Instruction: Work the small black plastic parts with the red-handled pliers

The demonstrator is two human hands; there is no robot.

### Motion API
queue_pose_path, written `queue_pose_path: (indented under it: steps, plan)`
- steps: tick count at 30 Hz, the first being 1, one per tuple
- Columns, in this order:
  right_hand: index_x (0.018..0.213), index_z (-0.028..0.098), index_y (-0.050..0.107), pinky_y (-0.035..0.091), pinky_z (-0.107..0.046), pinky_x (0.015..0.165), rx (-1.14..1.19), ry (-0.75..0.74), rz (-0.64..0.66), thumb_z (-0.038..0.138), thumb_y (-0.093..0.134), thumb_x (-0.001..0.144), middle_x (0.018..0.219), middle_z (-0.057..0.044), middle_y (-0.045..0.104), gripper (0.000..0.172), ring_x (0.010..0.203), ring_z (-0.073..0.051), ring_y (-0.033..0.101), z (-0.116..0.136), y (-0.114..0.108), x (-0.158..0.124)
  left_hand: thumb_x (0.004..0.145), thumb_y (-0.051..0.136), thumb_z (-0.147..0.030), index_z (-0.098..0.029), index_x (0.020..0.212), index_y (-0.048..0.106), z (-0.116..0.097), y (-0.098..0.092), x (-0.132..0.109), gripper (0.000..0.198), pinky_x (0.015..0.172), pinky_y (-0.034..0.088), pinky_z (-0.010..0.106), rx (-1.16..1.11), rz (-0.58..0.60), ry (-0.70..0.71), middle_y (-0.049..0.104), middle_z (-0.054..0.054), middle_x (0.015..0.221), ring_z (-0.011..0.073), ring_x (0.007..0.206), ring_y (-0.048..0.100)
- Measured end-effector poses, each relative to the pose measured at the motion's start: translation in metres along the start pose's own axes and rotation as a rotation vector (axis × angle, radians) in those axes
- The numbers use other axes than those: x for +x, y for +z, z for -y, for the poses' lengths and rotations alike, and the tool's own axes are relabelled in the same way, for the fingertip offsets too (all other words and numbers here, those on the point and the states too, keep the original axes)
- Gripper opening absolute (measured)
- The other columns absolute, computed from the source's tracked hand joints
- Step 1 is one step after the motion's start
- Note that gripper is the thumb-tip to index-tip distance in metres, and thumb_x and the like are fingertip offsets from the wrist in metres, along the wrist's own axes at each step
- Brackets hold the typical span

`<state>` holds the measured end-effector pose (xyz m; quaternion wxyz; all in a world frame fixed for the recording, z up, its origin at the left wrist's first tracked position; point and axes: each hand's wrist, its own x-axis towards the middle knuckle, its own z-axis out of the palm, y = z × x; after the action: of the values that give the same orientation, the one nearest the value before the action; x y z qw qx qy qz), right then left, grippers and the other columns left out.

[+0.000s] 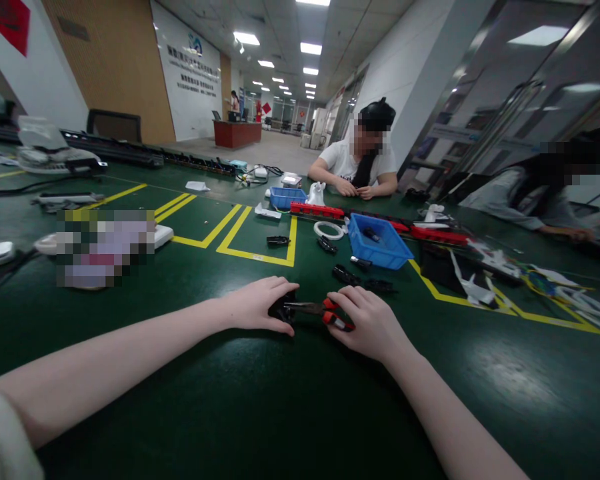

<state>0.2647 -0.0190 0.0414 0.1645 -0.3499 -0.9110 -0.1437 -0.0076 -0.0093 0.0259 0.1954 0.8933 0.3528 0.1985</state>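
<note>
My left hand is closed around a small black part, thumb below and fingers above it. In my right hand are red-handled pliers, whose metal jaws point left and reach the black part. Whether the jaws grip it or only touch it, I cannot tell. Just beyond my right hand lie several similar black parts on the green table. Behind them stands a blue bin with a dark piece inside.
A white coil and a red strip lie past the black parts. Farther back is a smaller blue bin. A blurred device sits at left. One person sits opposite, another at right. Tangled wires lie at right.
</note>
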Motion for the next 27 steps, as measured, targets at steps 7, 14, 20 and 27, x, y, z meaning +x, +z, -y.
queue_pose_path:
  steps: [7, 14, 20, 27]
  plan:
    - [0.118, 0.015, 0.061, 0.049, -0.04, 0.078, -0.031, 0.014, -0.015, 0.036, 0.063, 0.082, 0.109, -0.013, 0.067, 0.042, 0.096, -0.027, 0.061, -0.004, 0.008, -0.001, 0.078, 0.069, -0.056, -0.019, 0.139, 0.045, 0.002, 0.001, 0.001, 0.076, 0.096, 0.046, 0.041, -0.033, -0.016, -0.027, 0.056, 0.013, 0.127, 0.0281, 0.113, 0.056]
    - [0.121, 0.015, 0.06, 0.049, -0.041, 0.082, -0.033, 0.044, -0.085, 0.041, 0.062, 0.084, 0.111, -0.013, 0.067, 0.044, 0.101, -0.027, 0.062, -0.01, 0.012, -0.003, 0.078, 0.068, -0.056, -0.017, 0.139, 0.044, 0.002, 0.001, 0.002, 0.076, 0.097, 0.044, 0.043, 0.052, -0.022, 0.015, 0.055, 0.013, 0.129, 0.0288, 0.114, 0.054]
    - [0.118, 0.014, 0.061, 0.049, -0.041, 0.083, -0.018, 0.053, -0.086, 0.042, 0.062, 0.084, 0.109, -0.014, 0.067, 0.044, 0.099, -0.027, 0.062, -0.014, 0.014, -0.004, 0.079, 0.066, -0.057, -0.019, 0.141, 0.04, 0.003, 0.003, 0.002, 0.077, 0.101, 0.04, 0.047, 0.123, -0.003, 0.023, 0.049, 0.012, 0.136, 0.0307, 0.12, 0.049]
    - [0.123, 0.014, 0.059, 0.051, -0.043, 0.082, 0.095, 0.098, 0.074, 0.043, 0.062, 0.083, 0.11, -0.013, 0.065, 0.05, 0.097, -0.027, 0.062, -0.009, 0.01, 0.0, 0.078, 0.067, -0.056, -0.02, 0.131, 0.046, 0.006, 0.008, 0.002, 0.068, 0.102, 0.039, 0.046, 0.128, -0.027, 0.015, 0.05, 0.012, 0.133, 0.0305, 0.119, 0.049]
